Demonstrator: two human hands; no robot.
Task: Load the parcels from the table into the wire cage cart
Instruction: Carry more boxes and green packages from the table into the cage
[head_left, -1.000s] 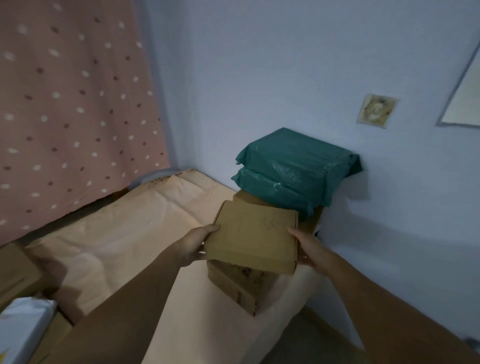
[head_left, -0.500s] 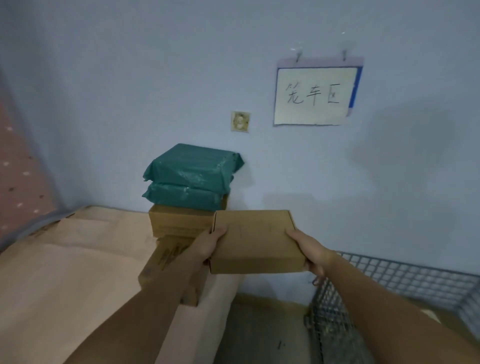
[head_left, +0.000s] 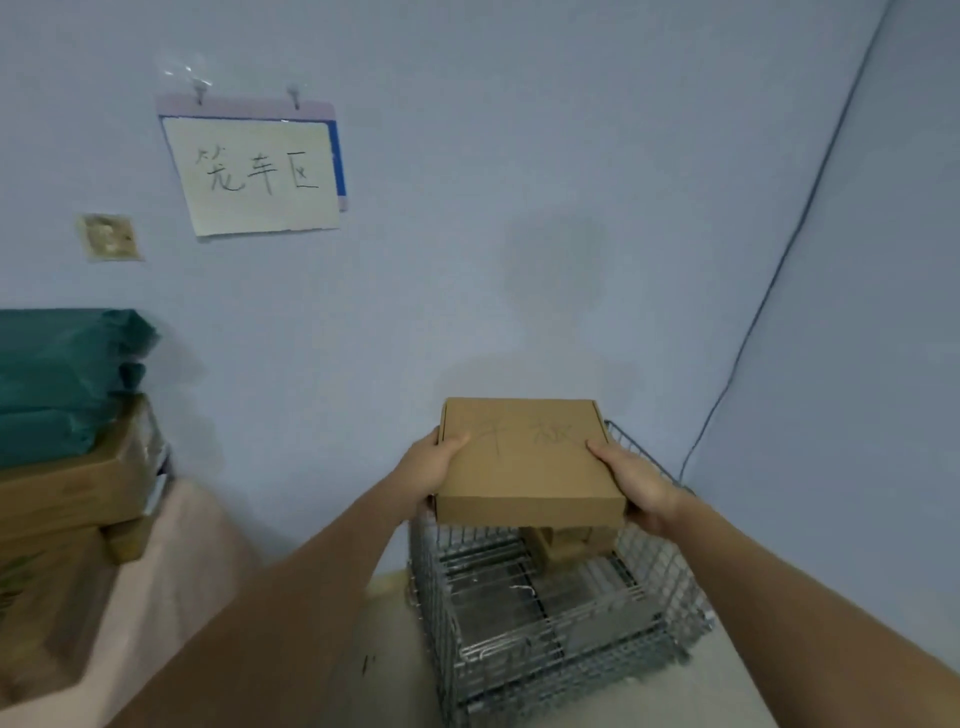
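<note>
Flat cardboard box held level above the open top of the wire cage cart, gripped at its side edges by left hand and right hand, fingers curled closed around it. Below, inside the cart, another brown parcel, partly hidden. Left, on the table, green mailer bags stacked on cardboard boxes. Handwritten sign on the wall.

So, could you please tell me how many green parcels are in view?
2: upper green parcel lies on lower green parcel, stacked on cardboard boxes at left. Others may be out of frame.
</note>
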